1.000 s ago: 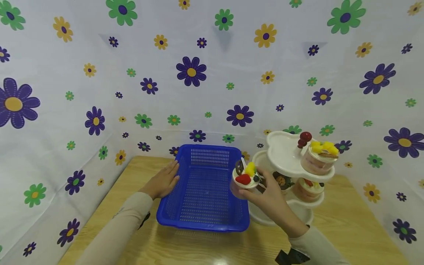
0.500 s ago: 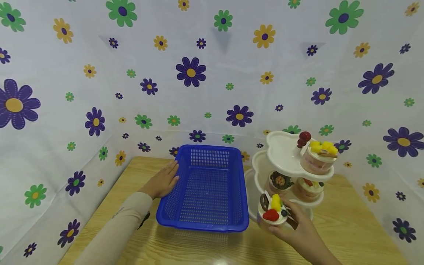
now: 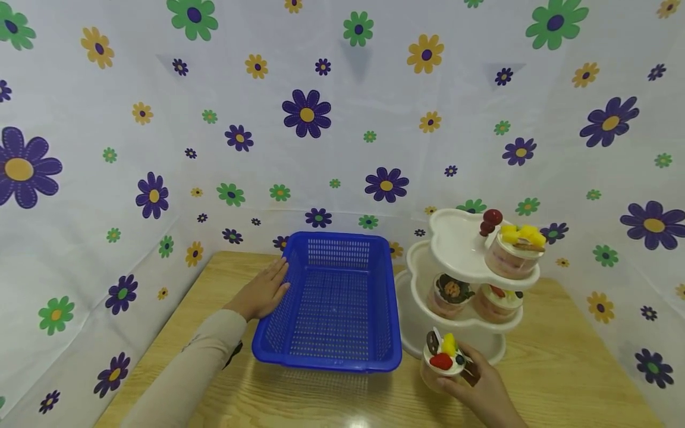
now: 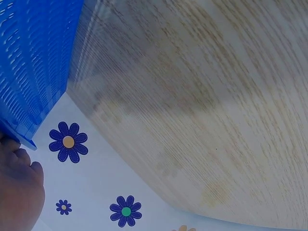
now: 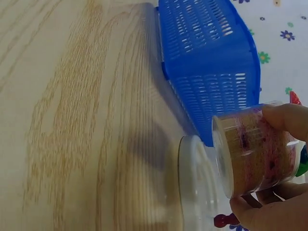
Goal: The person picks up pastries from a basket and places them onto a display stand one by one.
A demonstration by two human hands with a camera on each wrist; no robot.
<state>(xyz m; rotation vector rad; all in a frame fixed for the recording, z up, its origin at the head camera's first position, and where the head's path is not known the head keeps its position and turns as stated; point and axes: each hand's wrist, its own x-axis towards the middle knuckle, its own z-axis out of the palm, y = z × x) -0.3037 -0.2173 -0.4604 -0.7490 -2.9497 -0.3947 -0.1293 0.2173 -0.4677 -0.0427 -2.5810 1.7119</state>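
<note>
My right hand (image 3: 484, 386) grips a clear cup of layered cake (image 3: 441, 367), topped with cream, a strawberry, yellow fruit and chocolate pieces. The cup is tilted, in front of a white three-tier cake stand (image 3: 455, 246). In the right wrist view the thumb and fingers wrap the cake cup (image 5: 260, 149), its pink and brown layers showing through the side. My left hand (image 3: 260, 294) rests on the left rim of a blue plastic basket (image 3: 327, 362), fingers straight. The left wrist view shows only part of that hand (image 4: 19, 187) at the basket's edge.
The stand holds other cake cups: one with yellow fruit (image 3: 516, 255) on top, a chocolate one (image 3: 448, 297) and one with a strawberry (image 3: 497, 303) on the middle tier. A flowered cloth (image 3: 342, 154) hangs behind the wooden table (image 3: 562, 356).
My right hand has carried the cake cup from the basket's right rim rightward and toward me, to the front of the stand. The left hand stays on the basket.
</note>
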